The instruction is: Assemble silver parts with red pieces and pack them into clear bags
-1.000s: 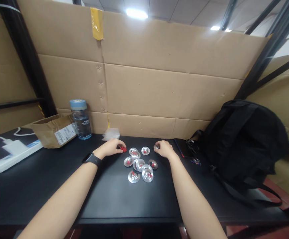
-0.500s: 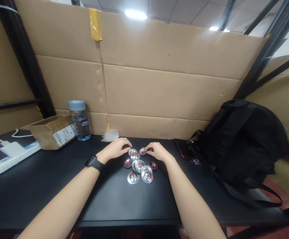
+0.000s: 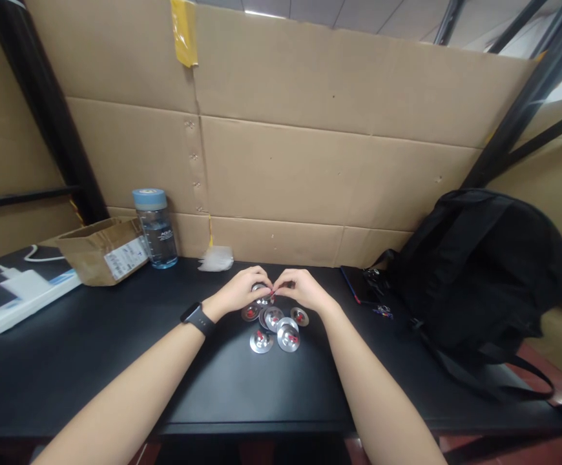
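Blue-capped bottle (image 3: pixel 156 227), "AQUA" label

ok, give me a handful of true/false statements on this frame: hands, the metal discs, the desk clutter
1. Both hands meet over one silver disc at the far edge of the disc cluster. True.
2. The left hand wears no watch. False: a black smartwatch is on that wrist.
3. The water bottle has a red cap. False: the cap is light blue.
4. A black backpack sits on the table beyond the right hand. True.
5. The discs have red centres. True.
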`<state>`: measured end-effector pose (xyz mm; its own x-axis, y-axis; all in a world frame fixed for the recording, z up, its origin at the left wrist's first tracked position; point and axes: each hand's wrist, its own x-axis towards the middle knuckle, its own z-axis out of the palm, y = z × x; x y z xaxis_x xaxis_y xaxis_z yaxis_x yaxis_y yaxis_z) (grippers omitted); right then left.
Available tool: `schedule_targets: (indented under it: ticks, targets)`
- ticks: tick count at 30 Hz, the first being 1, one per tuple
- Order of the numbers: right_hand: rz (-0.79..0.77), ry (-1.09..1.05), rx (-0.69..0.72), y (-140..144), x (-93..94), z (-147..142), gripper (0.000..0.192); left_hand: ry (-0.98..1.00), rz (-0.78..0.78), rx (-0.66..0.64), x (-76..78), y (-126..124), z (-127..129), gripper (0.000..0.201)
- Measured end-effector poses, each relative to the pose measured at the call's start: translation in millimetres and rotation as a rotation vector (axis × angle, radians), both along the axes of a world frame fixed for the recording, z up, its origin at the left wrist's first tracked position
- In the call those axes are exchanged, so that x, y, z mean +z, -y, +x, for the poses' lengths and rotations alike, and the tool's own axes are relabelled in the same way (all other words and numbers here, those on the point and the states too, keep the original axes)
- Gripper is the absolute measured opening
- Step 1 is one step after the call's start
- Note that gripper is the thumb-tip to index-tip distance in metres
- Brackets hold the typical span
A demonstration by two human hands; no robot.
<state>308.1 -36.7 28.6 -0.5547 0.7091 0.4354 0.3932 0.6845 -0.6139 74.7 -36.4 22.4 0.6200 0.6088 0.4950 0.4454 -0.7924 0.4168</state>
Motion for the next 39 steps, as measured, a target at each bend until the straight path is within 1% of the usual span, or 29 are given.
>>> schedule_targets:
  ticks: [3,6,10,15,18,20,23,25,27,29,31,32,34,36,39]
  targets:
    - [0.003,-0.008,0.011,1,-0.4,-4,0.007,0.005,-0.026,-0.002,-0.1,0,0,0.014]
    - [0.038,0.001,-0.009,1,-0.5,-5,0.006,0.007,-0.027,-0.010,-2.5,-2,-1,0.014]
    - [0.092,0.048,0.014,-1,-0.6,-6,0.008,-0.052,0.032,0.011,-6.0,-5,-1,0.013]
    - [0.083,0.075,0.052,-1,-0.6,-8,0.011,-0.139,0.090,0.051,-9.0,-7,-3,0.012]
    - [-0.003,0.055,0.094,1,0.6,-6,0.007,-0.172,0.135,0.090,-9.4,-8,-6,0.013]
    - [-0.098,0.037,0.077,1,1.1,-3,0.006,-0.170,0.149,0.119,-8.8,-8,-7,0.012]
    - [-0.219,0.013,0.058,-3,0.0,3,0.012,-0.146,0.182,0.161,-7.1,-11,-11,0.011]
    - [-0.257,-0.042,0.053,-9,-2.7,9,0.016,-0.137,0.204,0.189,-6.3,-15,-17,0.011]
    - [-0.263,-0.124,-0.025,-17,-7.5,16,0.019,-0.150,0.204,0.234,-6.8,-20,-25,0.012]
    - [-0.259,-0.198,-0.205,-26,-14.5,26,0.022,-0.189,0.178,0.306,-9.1,-27,-36,0.014]
    - [-0.273,-0.238,-0.430,-35,-23.3,36,0.024,-0.243,0.125,0.374,-13.0,-34,-46,0.017]
    - [-0.273,-0.241,-0.503,-38,-27.9,42,0.026,-0.270,0.087,0.398,-15.2,-36,-51,0.018]
    - [-0.261,-0.226,-0.603,-45,-36.6,53,0.028,-0.315,0.002,0.417,-19.5,-41,-57,0.018]
    - [-0.227,-0.195,-0.699,-50,-43.5,62,0.026,-0.339,-0.065,0.412,-22.7,-43,-61,0.016]
    - [-0.169,-0.132,-0.821,-56,-49.8,70,0.019,-0.326,-0.106,0.400,-24.6,-44,-63,0.012]
